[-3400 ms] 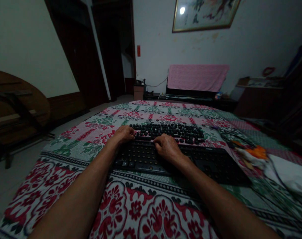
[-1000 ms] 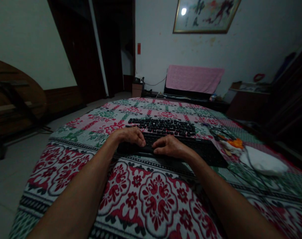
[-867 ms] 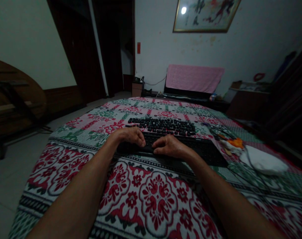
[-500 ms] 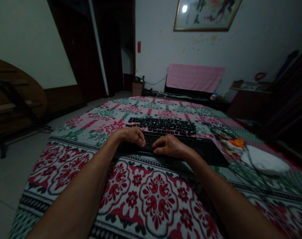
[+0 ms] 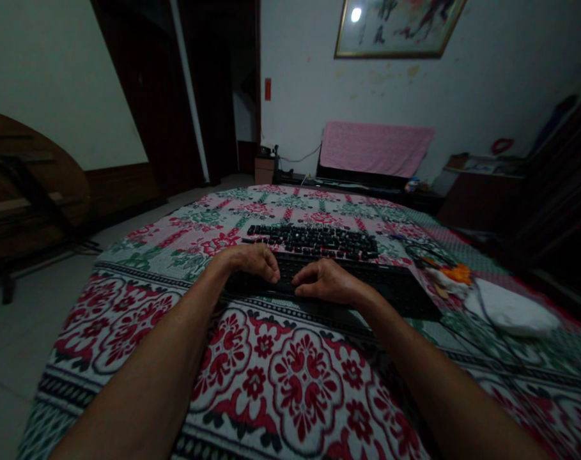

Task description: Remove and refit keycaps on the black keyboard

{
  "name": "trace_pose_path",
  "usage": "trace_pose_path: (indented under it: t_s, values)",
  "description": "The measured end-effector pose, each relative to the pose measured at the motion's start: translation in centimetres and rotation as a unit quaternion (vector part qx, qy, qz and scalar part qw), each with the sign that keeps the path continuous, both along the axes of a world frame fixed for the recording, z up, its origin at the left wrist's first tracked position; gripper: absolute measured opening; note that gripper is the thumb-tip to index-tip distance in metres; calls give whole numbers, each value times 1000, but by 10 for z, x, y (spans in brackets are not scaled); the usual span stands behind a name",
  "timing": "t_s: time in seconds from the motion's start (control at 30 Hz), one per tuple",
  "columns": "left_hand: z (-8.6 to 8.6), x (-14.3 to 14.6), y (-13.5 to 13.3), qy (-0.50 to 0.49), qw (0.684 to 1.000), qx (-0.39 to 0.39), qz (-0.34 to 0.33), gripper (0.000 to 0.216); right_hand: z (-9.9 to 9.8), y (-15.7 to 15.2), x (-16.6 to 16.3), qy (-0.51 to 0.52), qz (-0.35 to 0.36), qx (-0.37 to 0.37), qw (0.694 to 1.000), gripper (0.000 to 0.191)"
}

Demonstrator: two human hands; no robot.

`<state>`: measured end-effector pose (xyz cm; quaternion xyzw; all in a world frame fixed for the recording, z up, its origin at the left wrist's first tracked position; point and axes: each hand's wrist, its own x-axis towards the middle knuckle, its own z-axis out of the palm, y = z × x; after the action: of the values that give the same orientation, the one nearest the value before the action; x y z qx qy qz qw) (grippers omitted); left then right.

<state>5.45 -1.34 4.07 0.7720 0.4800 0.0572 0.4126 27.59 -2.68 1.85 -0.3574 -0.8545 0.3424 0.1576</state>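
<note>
Two black keyboards lie on a flowered cloth (image 5: 280,377). The near keyboard (image 5: 395,287) is flat and dark; the far keyboard (image 5: 314,239) shows raised keys. My left hand (image 5: 247,260) rests on the left end of the near keyboard, its fingers curled together and pointing right. My right hand (image 5: 326,282) lies just beside it, fingers bent and pressed together, pointing left. The fingertips of both hands nearly meet over the keyboard. Whatever sits under the fingertips is hidden in the dim light.
A white bundle (image 5: 511,310) with an orange bit (image 5: 456,273) and dark cables (image 5: 422,250) lies to the right of the keyboards. A pink cloth (image 5: 376,148) covers furniture by the far wall. Dark wooden furniture (image 5: 26,191) stands on the left, and tiled floor shows beside it.
Since 3.4 s ago both hands have drawn back from the far keyboard's edge to the near keyboard's left end. Over the last second they have barely moved.
</note>
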Motion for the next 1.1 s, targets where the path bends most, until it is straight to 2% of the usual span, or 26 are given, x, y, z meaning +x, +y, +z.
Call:
trace_pose_path:
  t_s: [0.57,0.87,1.1]
  values:
    - [2,4,-2,29,1000,-4,-10,17,0,-2,-4,-26,-24,31,999,24]
    - [3,6,-2,59,998,7,-17,17,-2,-2,-6,-13,-33,10,999,22]
    - [1,5,-2,45,999,-3,-20,17,-4,0,-6,-4,-39,-6,999,22]
